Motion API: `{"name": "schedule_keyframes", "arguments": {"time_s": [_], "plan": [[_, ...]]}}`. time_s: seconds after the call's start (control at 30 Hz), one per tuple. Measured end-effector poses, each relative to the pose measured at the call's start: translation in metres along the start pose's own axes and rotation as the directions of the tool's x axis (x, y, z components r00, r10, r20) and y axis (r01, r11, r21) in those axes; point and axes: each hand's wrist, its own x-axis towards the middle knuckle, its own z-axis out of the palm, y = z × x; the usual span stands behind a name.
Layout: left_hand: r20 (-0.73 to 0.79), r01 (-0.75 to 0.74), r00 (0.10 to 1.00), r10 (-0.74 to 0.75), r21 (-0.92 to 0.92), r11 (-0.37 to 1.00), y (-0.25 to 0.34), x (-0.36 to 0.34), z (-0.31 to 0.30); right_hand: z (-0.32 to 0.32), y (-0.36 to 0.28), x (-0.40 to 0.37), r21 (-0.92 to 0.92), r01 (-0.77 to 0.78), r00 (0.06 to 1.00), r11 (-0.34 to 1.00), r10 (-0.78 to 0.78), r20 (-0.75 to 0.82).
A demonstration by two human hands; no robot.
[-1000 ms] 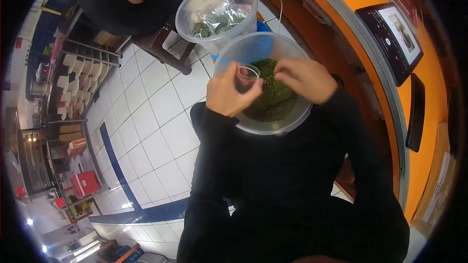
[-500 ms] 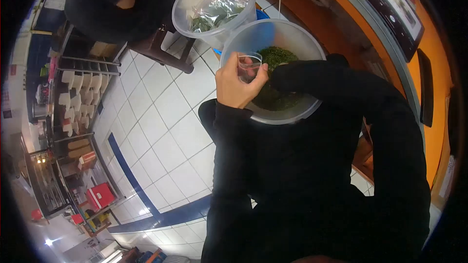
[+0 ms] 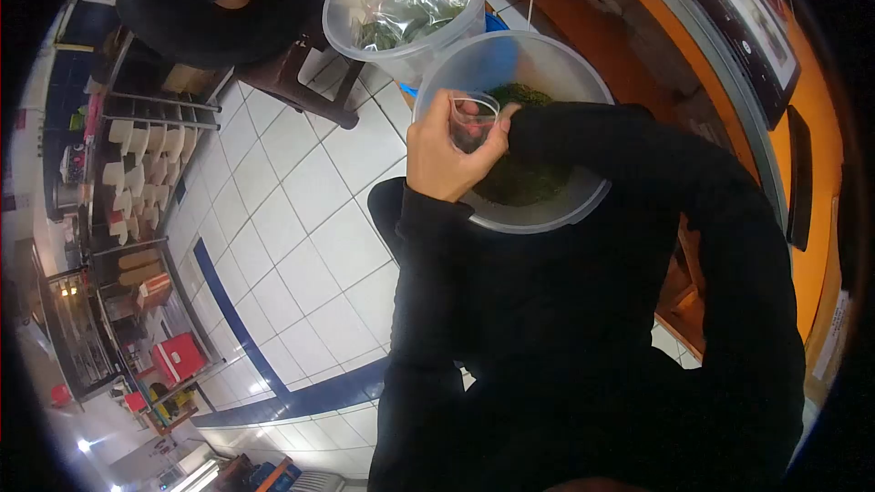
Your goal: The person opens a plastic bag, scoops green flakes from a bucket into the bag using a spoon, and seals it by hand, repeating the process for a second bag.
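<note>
My left hand [image 3: 444, 153] holds a small clear plastic bag [image 3: 474, 112] by its side, with the mouth spread into a loop facing up. Only a bit of my right hand [image 3: 513, 113] shows, close to the bag's mouth; the black sleeve hides the rest, so its fingers cannot be made out. Both hands are over a large translucent plastic bucket [image 3: 583, 82] at my lap. Inside lies a heap of chopped dark green herb [image 3: 524, 184], partly covered by the right sleeve.
Behind stands a second translucent bucket [image 3: 342, 14] with filled clear bags [image 3: 415, 14] of green leaves. A dark stool [image 3: 301, 96] and another person in black [image 3: 182, 9] are at the upper left. A tablet [image 3: 752, 41] stands on the orange counter [image 3: 825, 128] to the right.
My right hand has come up out of the herb heap to the mouth of the bag. My left hand keeps its hold on the bag and has barely shifted.
</note>
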Motion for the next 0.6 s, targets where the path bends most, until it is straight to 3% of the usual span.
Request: {"name": "schedule_keyframes", "arguments": {"time_s": [0.2,0.27,0.3,0.37,0.5,0.57,0.6], "plan": [[0.000,0.001,1.000,-0.001,0.039,0.999,0.000,0.000,-0.001,-0.106,-0.016,-0.097,-0.062,0.157,0.986,0.986,-0.153,0.064],[0.020,-0.001,1.000,0.000,0.035,0.999,-0.001,0.000,-0.002,-0.172,-0.011,-0.156,0.091,0.203,0.973,0.975,-0.212,0.096],[0.018,-0.007,1.000,0.007,0.038,0.999,0.000,0.000,-0.002,-0.174,-0.009,-0.153,0.088,0.204,0.973,0.975,-0.212,0.089],[0.025,-0.008,1.000,0.007,0.054,0.998,0.001,0.001,-0.002,-0.180,-0.001,-0.148,-0.085,0.222,0.951,0.971,-0.196,0.240],[-0.008,-0.040,0.999,0.040,0.010,0.999,-0.003,0.000,-0.001,-0.193,0.029,-0.168,0.086,0.268,0.955,0.959,-0.277,0.106],[0.002,0.000,1.000,0.000,0.001,1.000,-0.002,-0.002,-0.002,-0.214,0.033,-0.203,0.202,0.281,0.959,0.938,-0.266,-0.099],[-0.001,-0.008,1.000,0.008,0.007,1.000,-0.001,-0.002,-0.003,-0.226,0.034,-0.219,0.198,0.286,0.957,0.938,-0.269,-0.108]]}}
